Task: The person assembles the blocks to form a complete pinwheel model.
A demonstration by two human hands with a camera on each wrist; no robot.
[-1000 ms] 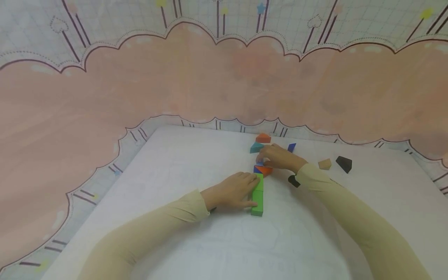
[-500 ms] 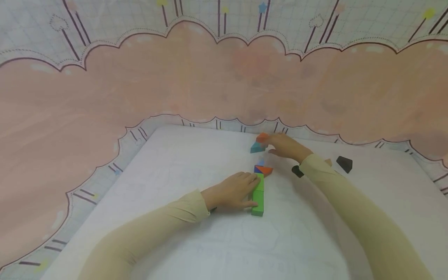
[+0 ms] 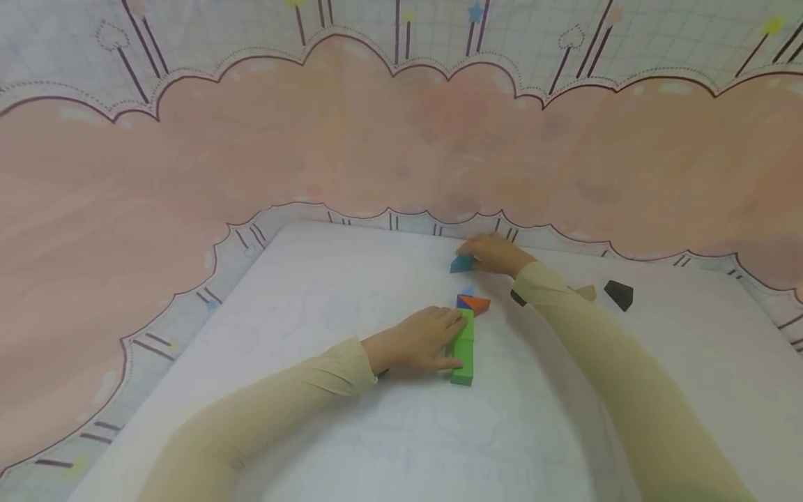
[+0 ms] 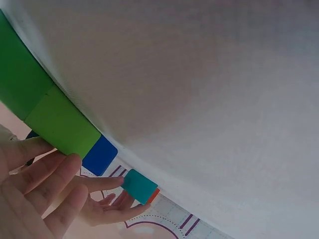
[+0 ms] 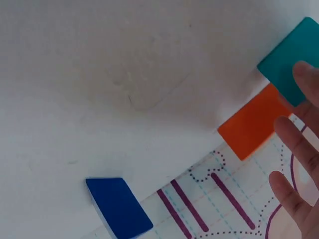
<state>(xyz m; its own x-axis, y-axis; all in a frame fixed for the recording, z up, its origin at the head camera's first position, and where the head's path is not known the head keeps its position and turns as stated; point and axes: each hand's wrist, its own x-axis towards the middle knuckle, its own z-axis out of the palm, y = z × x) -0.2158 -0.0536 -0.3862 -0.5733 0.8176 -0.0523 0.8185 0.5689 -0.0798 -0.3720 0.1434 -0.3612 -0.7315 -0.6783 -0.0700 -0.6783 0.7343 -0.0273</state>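
Note:
My left hand [image 3: 417, 341] rests with extended fingers against two green blocks, the nearer one [image 3: 463, 362] end to end with a lighter green one [image 4: 62, 122]. Past them lie a blue block [image 4: 100, 155], an orange wedge-like block [image 3: 479, 305] and a small light blue piece [image 3: 468, 291]. Farther back, my right hand [image 3: 500, 255] pinches a teal block [image 3: 463, 263], its thumb lying on one face in the right wrist view. Right behind the teal block is another orange block [image 5: 254, 122], which the right hand covers in the head view.
A blue slanted block [image 5: 119, 206] lies near the table's far edge. To the right are a tan piece [image 3: 587, 292] and a black piece [image 3: 620, 295]. Another black piece [image 3: 518, 297] shows partly beside the right sleeve. A patterned cloth [image 3: 401, 139] hangs behind the white table [image 3: 351, 279].
My right hand has moved from the small light blue piece to the far orange block, then onto the teal block. The left hand has stayed on the green blocks.

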